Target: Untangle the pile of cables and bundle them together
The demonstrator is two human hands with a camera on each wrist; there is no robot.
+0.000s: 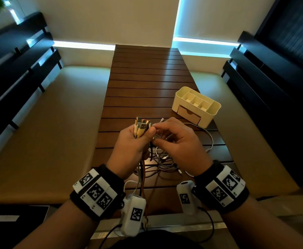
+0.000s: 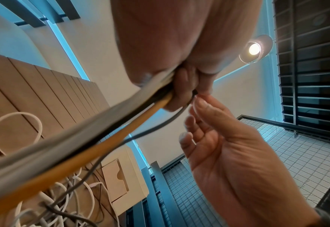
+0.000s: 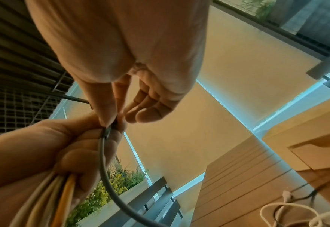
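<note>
Several cables (image 1: pixel 141 131) are standing nearly upright in the left hand (image 1: pixel 132 141), its fingers curling round them, their metal plug ends pointing up and away while the cords are trailing down toward the person. Right beside it, the right hand (image 1: pixel 180 144) is pinching the end of a grey cable (image 3: pixel 104 161) between thumb and forefinger, the other fingers hanging loosely. White, grey and dark cords are lying in a tangled pile (image 1: pixel 162 162) on the slatted wooden table (image 1: pixel 143 83) beneath the hands. Farther right, a cream organiser (image 1: pixel 196 105) is sitting with its top compartments seemingly empty and its drawer closed.
</note>
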